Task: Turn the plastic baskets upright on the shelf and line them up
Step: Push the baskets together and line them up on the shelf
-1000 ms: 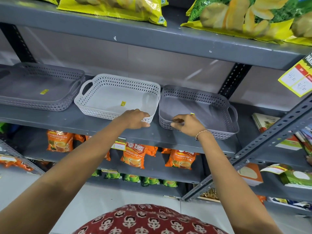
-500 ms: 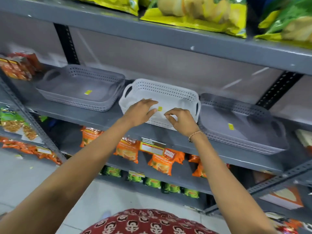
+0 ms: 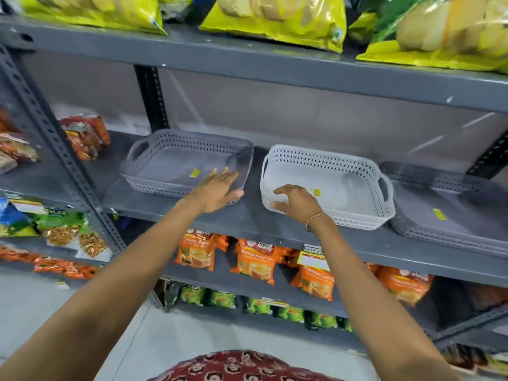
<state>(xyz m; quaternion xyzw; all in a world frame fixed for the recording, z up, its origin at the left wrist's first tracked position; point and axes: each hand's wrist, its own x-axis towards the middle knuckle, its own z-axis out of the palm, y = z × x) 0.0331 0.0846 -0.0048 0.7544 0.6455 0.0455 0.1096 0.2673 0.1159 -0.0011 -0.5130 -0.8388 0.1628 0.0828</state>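
Three perforated plastic baskets stand upright in a row on the grey shelf (image 3: pixel 247 218). The left one is a grey basket (image 3: pixel 170 149), the middle one a white basket (image 3: pixel 335 163), and the right grey basket (image 3: pixel 450 193) touches the white one. My left hand (image 3: pixel 217 188) lies with spread fingers on the front right corner of the left grey basket. My right hand (image 3: pixel 297 200) curls over the white basket's front left corner, thumb outside and fingers over the rim. A gap of bare shelf separates the left grey basket from the white one.
Yellow chip bags (image 3: pixel 275 20) fill the shelf above. Orange tea packets (image 3: pixel 255 259) hang below, with green packets (image 3: pixel 220 298) under those. Red snack packs (image 3: pixel 82 133) sit left of the baskets beyond a slotted metal upright (image 3: pixel 63 166). A price label (image 3: pixel 313 257) is on the shelf edge.
The view has swung left. My left hand left the white basket and reached over to the left grey basket. My right hand shifted to the white basket's front left corner.
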